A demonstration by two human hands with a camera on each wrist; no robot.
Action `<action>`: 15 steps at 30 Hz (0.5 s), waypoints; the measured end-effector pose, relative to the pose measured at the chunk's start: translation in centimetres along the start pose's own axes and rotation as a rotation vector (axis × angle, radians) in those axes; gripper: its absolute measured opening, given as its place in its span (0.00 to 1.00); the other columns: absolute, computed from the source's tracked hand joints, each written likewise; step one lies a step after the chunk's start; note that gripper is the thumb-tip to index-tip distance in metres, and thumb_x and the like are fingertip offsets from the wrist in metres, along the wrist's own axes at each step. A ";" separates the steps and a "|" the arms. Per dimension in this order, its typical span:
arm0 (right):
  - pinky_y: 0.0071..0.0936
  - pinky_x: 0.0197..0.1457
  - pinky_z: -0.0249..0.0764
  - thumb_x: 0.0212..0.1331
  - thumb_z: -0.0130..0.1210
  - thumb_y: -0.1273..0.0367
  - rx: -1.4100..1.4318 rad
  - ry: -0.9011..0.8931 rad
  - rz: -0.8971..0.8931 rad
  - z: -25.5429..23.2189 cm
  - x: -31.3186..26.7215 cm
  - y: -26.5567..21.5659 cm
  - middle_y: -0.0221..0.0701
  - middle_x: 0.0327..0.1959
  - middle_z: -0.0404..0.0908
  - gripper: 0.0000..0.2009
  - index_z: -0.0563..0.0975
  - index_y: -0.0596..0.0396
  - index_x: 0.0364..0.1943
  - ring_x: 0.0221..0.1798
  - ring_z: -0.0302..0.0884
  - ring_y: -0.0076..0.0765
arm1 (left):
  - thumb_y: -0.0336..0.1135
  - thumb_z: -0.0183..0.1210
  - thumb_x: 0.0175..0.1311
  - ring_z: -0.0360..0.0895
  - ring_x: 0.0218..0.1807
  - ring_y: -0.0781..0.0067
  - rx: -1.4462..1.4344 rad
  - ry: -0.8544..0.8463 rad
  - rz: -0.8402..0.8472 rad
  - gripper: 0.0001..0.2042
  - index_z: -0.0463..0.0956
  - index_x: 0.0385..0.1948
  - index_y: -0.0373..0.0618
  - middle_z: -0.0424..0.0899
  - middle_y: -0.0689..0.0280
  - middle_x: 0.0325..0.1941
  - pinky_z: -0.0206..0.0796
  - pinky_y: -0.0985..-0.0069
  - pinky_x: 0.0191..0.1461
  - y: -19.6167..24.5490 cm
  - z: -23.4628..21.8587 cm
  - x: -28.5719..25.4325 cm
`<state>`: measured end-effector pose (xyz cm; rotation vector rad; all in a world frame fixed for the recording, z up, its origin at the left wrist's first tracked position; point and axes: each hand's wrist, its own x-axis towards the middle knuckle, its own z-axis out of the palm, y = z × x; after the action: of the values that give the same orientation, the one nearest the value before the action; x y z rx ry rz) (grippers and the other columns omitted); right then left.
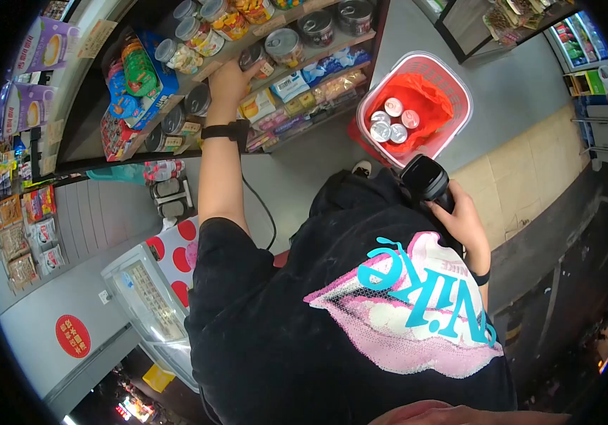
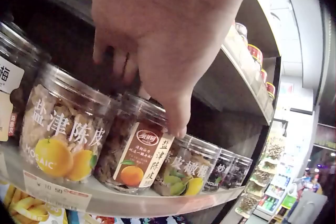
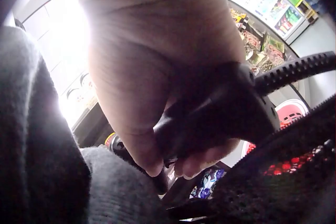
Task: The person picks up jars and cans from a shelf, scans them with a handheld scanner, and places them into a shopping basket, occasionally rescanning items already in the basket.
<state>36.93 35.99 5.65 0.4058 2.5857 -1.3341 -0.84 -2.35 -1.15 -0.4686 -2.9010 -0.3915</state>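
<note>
My left hand [image 1: 227, 88] reaches into a shelf of clear plastic jars. In the left wrist view its thumb and fingers grip the top of a jar of dried peel [image 2: 137, 155], with an orange on its cream label. The jar stands on the shelf board, and the fingers partly hide its lid. Close beside it on the left is another peel jar [image 2: 65, 129] with lemons printed on it; on the right is a jar with green fruit [image 2: 184, 169]. My right hand [image 1: 463, 219] holds a black barcode scanner [image 1: 424, 177] in front of the body, its ribbed cable showing in the right wrist view.
On the floor ahead stands a pink-and-white basket [image 1: 468, 106] lined with a red bag [image 1: 421, 88], several cans [image 1: 393, 107] inside. Snack packs [image 1: 290, 86] fill the lower shelf. A price tag [image 2: 56, 190] runs along the shelf edge. A black cable [image 1: 265, 202] hangs near the left arm.
</note>
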 end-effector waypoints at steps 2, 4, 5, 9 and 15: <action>0.39 0.44 0.74 0.56 0.67 0.69 0.013 0.005 0.003 0.0 -0.1 -0.1 0.49 0.32 0.79 0.17 0.74 0.63 0.44 0.36 0.79 0.50 | 0.74 0.59 0.56 0.84 0.50 0.44 -0.005 -0.040 -0.029 0.43 0.80 0.55 0.36 0.86 0.43 0.48 0.75 0.57 0.56 -0.2 0.3 0.3; 0.39 0.45 0.74 0.56 0.67 0.69 0.015 0.002 0.001 0.1 -0.1 0.3 0.49 0.32 0.79 0.17 0.74 0.63 0.45 0.36 0.79 0.51 | 0.74 0.60 0.55 0.81 0.56 0.43 -0.006 -0.064 -0.026 0.45 0.77 0.59 0.37 0.83 0.41 0.54 0.71 0.56 0.62 0.0 0.4 0.8; 0.39 0.45 0.74 0.55 0.67 0.69 0.016 -0.002 0.000 0.1 0.0 0.4 0.49 0.32 0.79 0.17 0.74 0.63 0.45 0.36 0.79 0.51 | 0.74 0.60 0.55 0.81 0.56 0.43 -0.006 -0.063 -0.024 0.45 0.77 0.59 0.37 0.83 0.41 0.54 0.71 0.56 0.62 0.0 0.4 1.0; 0.39 0.45 0.74 0.55 0.67 0.69 0.034 -0.008 0.008 0.0 0.0 0.4 0.50 0.32 0.80 0.17 0.74 0.63 0.45 0.36 0.80 0.51 | 0.75 0.63 0.50 0.74 0.67 0.46 -0.167 -0.354 -0.148 0.52 0.69 0.65 0.33 0.76 0.43 0.65 0.66 0.58 0.68 1.3 -1.7 2.5; 0.39 0.45 0.74 0.55 0.67 0.69 0.028 -0.010 0.011 0.0 -0.1 0.5 0.49 0.32 0.80 0.17 0.74 0.63 0.45 0.36 0.80 0.51 | 0.76 0.65 0.47 0.69 0.72 0.48 -0.285 -0.585 -0.174 0.58 0.60 0.71 0.31 0.68 0.45 0.72 0.62 0.63 0.73 -1.1 0.5 4.3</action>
<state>37.18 36.24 5.33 0.4161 2.5552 -1.3668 -5.34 -1.98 -1.00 -0.4279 -3.4827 -0.8260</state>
